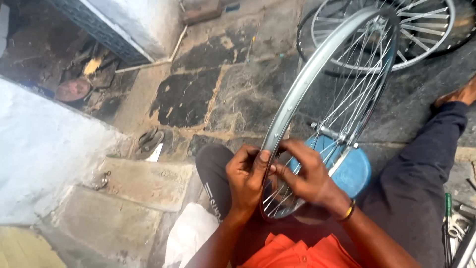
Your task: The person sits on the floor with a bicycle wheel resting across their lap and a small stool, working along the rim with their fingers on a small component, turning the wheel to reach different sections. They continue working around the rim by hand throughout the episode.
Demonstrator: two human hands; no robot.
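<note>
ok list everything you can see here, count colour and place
rim: 1, silver, spoked, upright at centre, held between both hands
second wheel: 1, silver, lying flat on the ground, top right
stool: 1, blue, behind the rim near the knees
sandals: 1 pair, grey-brown, on the stone floor, left of centre
tools: a few, green and metal, lower right edge
cloth: 1, white, bottom centre-left
stone step: 1, grey, lower left
left hand: grips the rim's near edge
right hand: fingers among the spokes, gold bangle at wrist
</note>
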